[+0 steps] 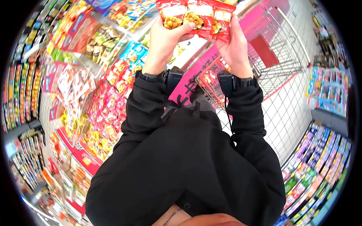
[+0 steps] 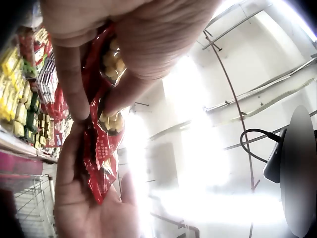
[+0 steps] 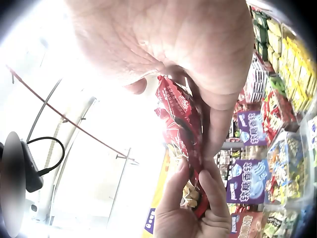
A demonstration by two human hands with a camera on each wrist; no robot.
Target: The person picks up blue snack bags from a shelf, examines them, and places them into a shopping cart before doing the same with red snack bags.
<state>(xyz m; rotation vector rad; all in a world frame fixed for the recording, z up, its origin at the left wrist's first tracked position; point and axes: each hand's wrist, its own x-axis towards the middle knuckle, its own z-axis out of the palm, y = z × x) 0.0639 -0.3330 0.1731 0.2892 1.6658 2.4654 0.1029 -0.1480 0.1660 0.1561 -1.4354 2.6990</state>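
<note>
Both hands hold up a row of red snack packets (image 1: 196,18) at the top of the head view. Golden, popcorn-like clusters are printed on the fronts. My left hand (image 1: 166,43) grips them from the left side, its thumb (image 1: 184,29) across the front and its fingers behind. On the other side, my right hand (image 1: 236,51) supports them, its fingers stretched out along the back. In the right wrist view, the right thumb (image 3: 136,87) stands apart from the red wrapper (image 3: 179,121). The left wrist view shows the packets (image 2: 103,153) edge-on between both hands.
A wire shopping cart (image 1: 279,56) stands to the right, with red packages (image 1: 213,77) in its near end. Heaps of wrapped snacks (image 1: 107,101) fill the display on the left. Stocked shelves (image 1: 316,162) line the right. Purple signs (image 3: 247,181) front the candy bins.
</note>
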